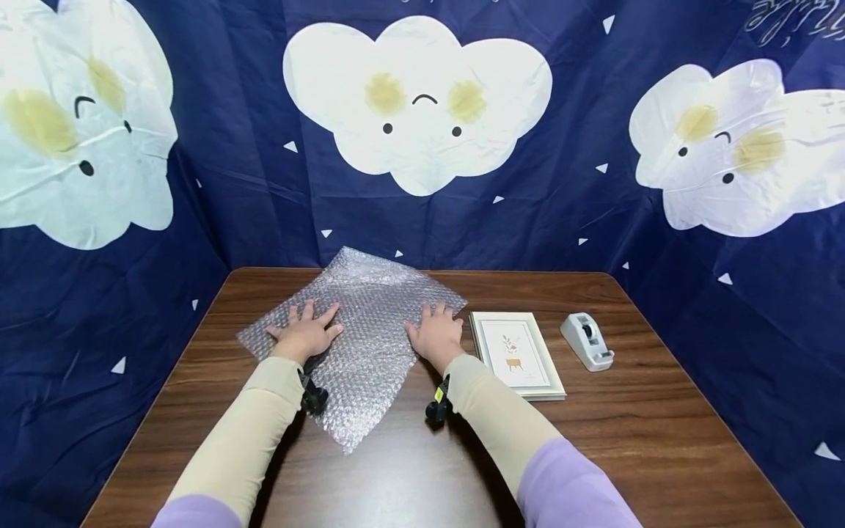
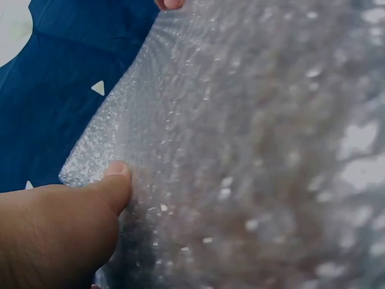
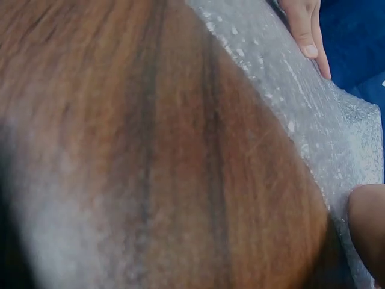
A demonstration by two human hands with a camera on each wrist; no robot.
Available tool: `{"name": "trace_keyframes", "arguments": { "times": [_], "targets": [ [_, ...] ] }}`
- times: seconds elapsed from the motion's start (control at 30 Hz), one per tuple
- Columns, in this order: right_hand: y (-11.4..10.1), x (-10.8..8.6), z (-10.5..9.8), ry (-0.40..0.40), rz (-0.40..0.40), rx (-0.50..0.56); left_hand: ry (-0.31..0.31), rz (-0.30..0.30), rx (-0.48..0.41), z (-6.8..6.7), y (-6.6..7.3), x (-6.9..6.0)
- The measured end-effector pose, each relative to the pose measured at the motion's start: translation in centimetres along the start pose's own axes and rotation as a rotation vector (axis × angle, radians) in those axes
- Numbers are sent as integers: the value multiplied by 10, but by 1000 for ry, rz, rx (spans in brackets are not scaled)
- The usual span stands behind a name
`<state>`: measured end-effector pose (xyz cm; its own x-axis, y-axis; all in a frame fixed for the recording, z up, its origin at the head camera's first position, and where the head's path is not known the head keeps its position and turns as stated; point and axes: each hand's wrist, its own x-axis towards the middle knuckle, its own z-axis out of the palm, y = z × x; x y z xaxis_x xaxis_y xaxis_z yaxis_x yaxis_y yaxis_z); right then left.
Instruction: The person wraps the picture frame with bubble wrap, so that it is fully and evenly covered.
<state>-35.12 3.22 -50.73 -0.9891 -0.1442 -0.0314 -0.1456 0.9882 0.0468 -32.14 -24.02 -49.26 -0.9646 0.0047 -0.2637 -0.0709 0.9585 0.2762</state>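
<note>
A sheet of clear bubble wrap [image 1: 372, 308] [image 2: 240, 120] [image 3: 289, 96] lies turned at an angle on the table. On its left part rests my left hand [image 1: 305, 337] [image 2: 66, 229], palm down with fingers spread; the left wrist view shows the thumb lying on the wrap. My right hand [image 1: 437, 336] [image 3: 368, 229] rests on the wrap's right side, fingers extended and slightly spread. In the right wrist view, the left hand [image 3: 305, 27] also touches the sheet at the top. Neither hand is curled round anything.
Right of the right hand lies a white-framed picture [image 1: 518, 353] with a plant drawing, apparently atop another flat piece. Farther right stands a white tape dispenser [image 1: 587, 342]. The brown wooden table [image 1: 634, 440] ends at a dark blue curtain [image 1: 244, 183] with clouds.
</note>
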Motion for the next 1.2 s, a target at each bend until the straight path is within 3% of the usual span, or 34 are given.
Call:
{"name": "trace_keyframes", "arguments": {
  "times": [0.13, 0.27, 0.43, 0.63, 0.77, 1.07, 1.2],
  "targets": [
    [2, -2, 2, 51, -15, -10, 27, -8, 2, 4, 0, 0],
    [10, -6, -4, 98, -12, 53, 49, -8, 7, 6, 3, -1],
    [34, -17, -11, 187, -13, 128, 88, 6, -10, 2, 24, -8],
    [82, -39, -13, 330, -59, 247, 165, 78, 13, 7, 66, -21],
    [119, -59, -14, 359, -125, 334, 195, 117, 16, 17, 101, -31],
    [201, -92, 3, 399, -172, 479, 231, 225, -66, 59, 177, -52],
    [227, -105, 18, 373, -164, 524, 216, 281, -88, 83, 206, -61]
  ]
}}
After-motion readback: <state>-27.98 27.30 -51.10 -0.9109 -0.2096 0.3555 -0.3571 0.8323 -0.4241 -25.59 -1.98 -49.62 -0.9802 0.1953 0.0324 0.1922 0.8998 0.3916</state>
